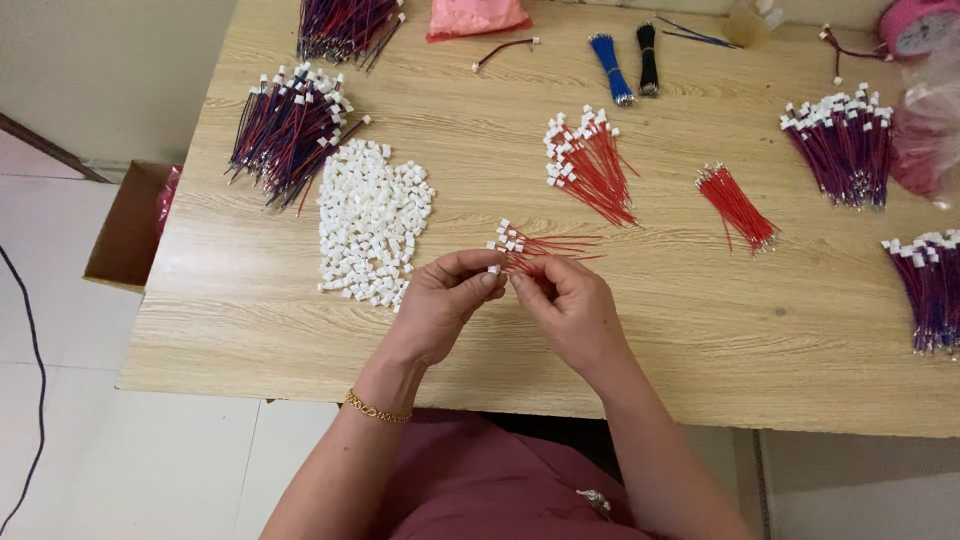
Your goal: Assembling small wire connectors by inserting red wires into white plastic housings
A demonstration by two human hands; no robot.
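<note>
Your left hand (440,305) pinches a small white connector (493,269) at its fingertips; your right hand (570,310) is closed on thin red wires (555,247) that fan away just beyond your fingers. Left of your fingers, near them, lies the pile of white connectors (372,220). Beyond your fingertips sits a finished red bundle (590,165). Bare wood table (700,340) stretches right of your fingers, and the near table edge lies under your wrists.

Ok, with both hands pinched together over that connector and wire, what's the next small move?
Probably push the red wire fully into the white connector. The left hand pinches the connector, the right hand pinches the wire right beside it, and their fingertips meet there. Whether it is already seated cannot be seen.
</note>
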